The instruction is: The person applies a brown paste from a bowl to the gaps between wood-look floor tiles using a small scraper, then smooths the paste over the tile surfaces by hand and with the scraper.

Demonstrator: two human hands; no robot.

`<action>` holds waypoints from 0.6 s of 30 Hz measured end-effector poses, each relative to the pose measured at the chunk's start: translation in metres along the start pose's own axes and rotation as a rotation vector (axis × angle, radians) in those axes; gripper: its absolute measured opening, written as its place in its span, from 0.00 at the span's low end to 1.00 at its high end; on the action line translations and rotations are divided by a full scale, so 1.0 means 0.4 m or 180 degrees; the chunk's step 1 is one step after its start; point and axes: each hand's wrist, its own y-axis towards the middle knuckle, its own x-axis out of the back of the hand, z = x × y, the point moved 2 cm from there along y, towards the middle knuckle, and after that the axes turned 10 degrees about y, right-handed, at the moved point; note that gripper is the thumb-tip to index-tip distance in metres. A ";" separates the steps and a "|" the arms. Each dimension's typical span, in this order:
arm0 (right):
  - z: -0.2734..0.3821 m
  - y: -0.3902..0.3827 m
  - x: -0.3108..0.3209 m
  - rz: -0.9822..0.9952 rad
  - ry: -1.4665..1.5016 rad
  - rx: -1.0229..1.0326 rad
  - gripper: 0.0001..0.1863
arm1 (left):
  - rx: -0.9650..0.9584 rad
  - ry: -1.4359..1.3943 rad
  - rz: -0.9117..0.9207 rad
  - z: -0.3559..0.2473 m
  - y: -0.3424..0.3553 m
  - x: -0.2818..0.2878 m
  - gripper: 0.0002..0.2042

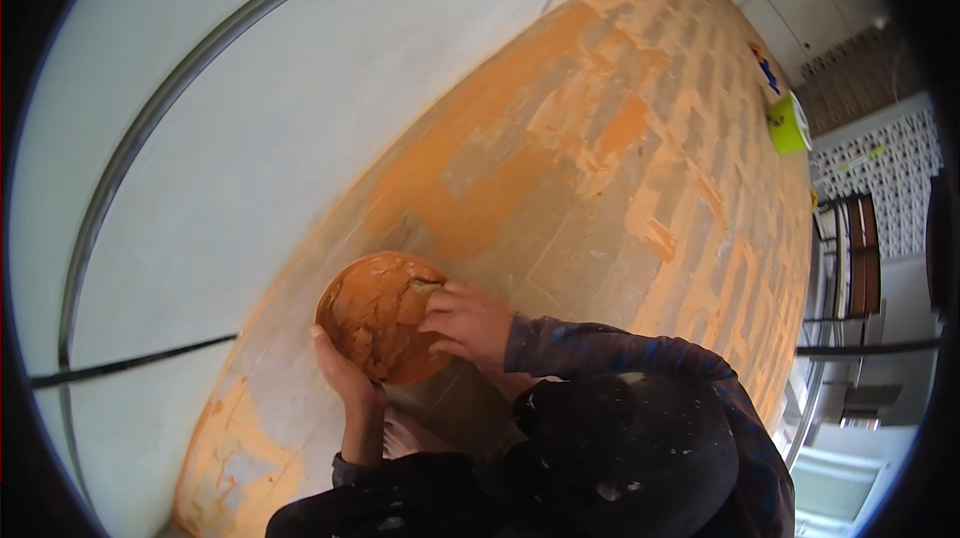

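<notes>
A round bowl (378, 316) filled with thick, wet orange paste is tilted in front of me, low over the tiled floor. My left hand (345, 368) grips its near left edge, thumb up along the rim. At the right side of the bowl, my right hand (468, 326) reaches over the paste with its fingers curled. A small pale, flat edge shows by those fingertips, but what they hold is mostly hidden. Paste also lies smeared across the floor (530, 200) ahead, in wide patches and in lines along the tile joints.
A white wall (300, 118) with a grey pipe-like strip (140, 128) runs along my left. My dark-clad knee (630, 448) is close below my right arm. Far right stand a lime-green bucket (789, 124), a dark brown piece of furniture (862, 253) and a patterned white screen (885, 183).
</notes>
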 end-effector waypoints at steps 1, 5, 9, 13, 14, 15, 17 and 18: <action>-0.021 -0.004 0.019 -0.0055 0.0164 -0.0098 0.13 | 0.0005 0.0061 -0.0220 0.043 0.014 0.009 0.30; -0.036 0.050 0.042 -0.0200 0.0687 -0.0389 0.07 | -0.0248 0.0278 -0.0660 0.047 0.025 0.068 0.28; -0.083 0.056 0.035 -0.0296 0.0500 -0.0051 0.08 | -0.0280 0.0170 -0.0648 0.060 0.014 0.059 0.29; -0.143 0.066 -0.011 -0.0312 -0.0091 0.0175 0.15 | -0.0102 0.0129 -0.0477 0.093 0.002 0.051 0.31; -0.141 0.079 -0.041 -0.0360 -0.0226 -0.0009 0.14 | -0.0079 0.0057 -0.0349 0.076 -0.008 0.049 0.32; -0.135 0.090 -0.062 -0.0396 -0.0444 0.0018 0.14 | -0.0032 0.0096 -0.0465 0.059 -0.020 0.037 0.33; -0.132 0.086 -0.077 -0.0508 -0.0742 0.0003 0.13 | -0.0013 0.0133 -0.0462 0.042 -0.030 0.003 0.33; -0.135 0.073 -0.084 -0.0466 -0.0640 -0.0139 0.13 | -0.0019 0.0237 -0.0583 0.044 -0.038 -0.012 0.34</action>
